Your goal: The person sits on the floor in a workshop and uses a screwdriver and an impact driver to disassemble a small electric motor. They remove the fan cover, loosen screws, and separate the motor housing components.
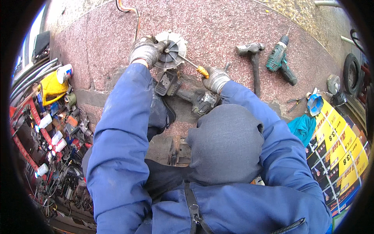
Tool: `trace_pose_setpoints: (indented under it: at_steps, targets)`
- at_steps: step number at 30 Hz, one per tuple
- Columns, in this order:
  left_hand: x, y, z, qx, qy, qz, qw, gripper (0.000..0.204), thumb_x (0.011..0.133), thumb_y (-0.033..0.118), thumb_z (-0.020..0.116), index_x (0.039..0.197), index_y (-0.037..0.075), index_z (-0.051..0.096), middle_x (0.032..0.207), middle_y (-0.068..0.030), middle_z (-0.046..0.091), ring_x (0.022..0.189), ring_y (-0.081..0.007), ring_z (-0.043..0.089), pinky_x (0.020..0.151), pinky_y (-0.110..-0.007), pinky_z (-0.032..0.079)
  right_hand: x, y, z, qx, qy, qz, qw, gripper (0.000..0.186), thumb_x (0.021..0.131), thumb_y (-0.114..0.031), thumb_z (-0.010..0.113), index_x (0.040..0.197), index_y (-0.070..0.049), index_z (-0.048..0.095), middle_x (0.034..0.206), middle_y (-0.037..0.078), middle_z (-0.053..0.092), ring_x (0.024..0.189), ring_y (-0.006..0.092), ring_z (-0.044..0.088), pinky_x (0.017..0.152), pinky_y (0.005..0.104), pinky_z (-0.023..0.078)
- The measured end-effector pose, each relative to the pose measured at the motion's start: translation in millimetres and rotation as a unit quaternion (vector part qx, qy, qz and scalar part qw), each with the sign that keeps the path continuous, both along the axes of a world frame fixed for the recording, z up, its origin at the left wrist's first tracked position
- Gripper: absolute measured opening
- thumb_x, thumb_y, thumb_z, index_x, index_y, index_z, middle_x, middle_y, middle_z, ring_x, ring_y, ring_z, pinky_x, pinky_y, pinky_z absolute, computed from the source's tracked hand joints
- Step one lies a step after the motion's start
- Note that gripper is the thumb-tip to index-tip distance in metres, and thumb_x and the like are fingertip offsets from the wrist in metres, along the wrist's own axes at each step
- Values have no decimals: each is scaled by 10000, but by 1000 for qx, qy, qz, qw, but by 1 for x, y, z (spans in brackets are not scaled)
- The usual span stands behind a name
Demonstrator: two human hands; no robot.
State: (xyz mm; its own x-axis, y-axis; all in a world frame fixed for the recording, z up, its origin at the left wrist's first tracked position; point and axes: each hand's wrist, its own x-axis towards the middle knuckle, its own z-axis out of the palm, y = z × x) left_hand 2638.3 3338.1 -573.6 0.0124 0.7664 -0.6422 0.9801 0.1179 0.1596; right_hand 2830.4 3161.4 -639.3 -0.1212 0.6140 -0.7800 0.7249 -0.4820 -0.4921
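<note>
- Prying or turning at a round metal motor part (pixel 171 50) looks like the step in hand: the gloved left hand (pixel 145 50) is closed on the part's left rim, steadying it on the reddish stone floor (pixel 218 23).
- Gripped in the gloved right hand (pixel 215 78) is a screwdriver (pixel 191 65) with a yellow handle; its shaft runs up and left to the hub of the part, where the tip seems to sit, though the view is too small to be sure.
- Next, by my judgement, the tip needs firm seating and the left hand must stop the part from spinning or sliding.
- Just below both hands lie 2 dark power tool bodies (pixel 187 93), crowding the space between the wrists.
- To the right of the right hand, well apart, lie a hammer (pixel 253 58) and a green cordless drill (pixel 281 60); further right are small pliers (pixel 295 102).
- A cable (pixel 134 17) runs off above the left hand.
- Far to the left of the left arm is a clutter of bottles and a yellow can (pixel 50 87); far right, yellow and black boxes (pixel 339 152).
- Nothing blocks the part itself; a slip of the screwdriver toward the left glove is the main risk.
</note>
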Motion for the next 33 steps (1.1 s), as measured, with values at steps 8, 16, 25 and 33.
trace_pose_setpoints:
  at_steps: [8, 16, 25, 33]
  targets:
    - [1, -4, -2, 55, 39, -16, 998, 445, 851, 384, 620, 1078, 6, 676, 925, -179, 709, 855, -278, 698, 780, -374, 528, 1, -19, 17, 75, -14, -17, 997, 354, 849, -289, 628, 1114, -61, 570, 935, 245, 656, 909, 411, 640, 811, 486, 496]
    - [-1, -14, -14, 105, 30, 58, 992, 453, 810, 378, 610, 1016, -21, 668, 898, -212, 699, 869, -311, 694, 777, -390, 523, -5, -10, 22, 73, -16, 32, 997, 342, 819, -272, 631, 1084, -61, 580, 911, 240, 660, 877, 410, 647, 779, 472, 511]
    - [-20, -8, -15, 29, 2, 245, 969, 513, 780, 396, 571, 1060, -23, 668, 1037, -257, 669, 1001, -354, 658, 895, -404, 495, 5, 22, 64, 69, -15, 110, 991, 350, 825, -259, 602, 1098, -42, 579, 908, 215, 667, 870, 389, 651, 777, 473, 510]
    - [-3, -16, -7, 31, -36, 225, 973, 498, 776, 380, 570, 1024, -41, 666, 1031, -260, 667, 942, -356, 669, 850, -406, 507, 20, 28, 80, 41, -56, 130, 989, 301, 827, -292, 626, 1040, -82, 591, 869, 196, 668, 836, 367, 661, 740, 466, 520]
